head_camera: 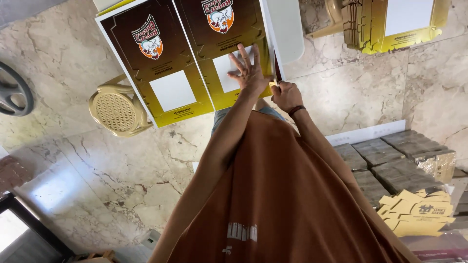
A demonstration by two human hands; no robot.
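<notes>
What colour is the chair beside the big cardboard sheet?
The plastic chair is cream, seen best in the head view.

Floor of polished beige marble slabs (87,160) with brown veining, catching a bright patch of light at lower left. A cream plastic chair (118,109) with a woven-pattern seat stands on it; a second chair (333,14) shows at the top edge. Grey bundled stacks (390,156) lie at right, a dark ring-shaped object (14,95) at left.
</notes>
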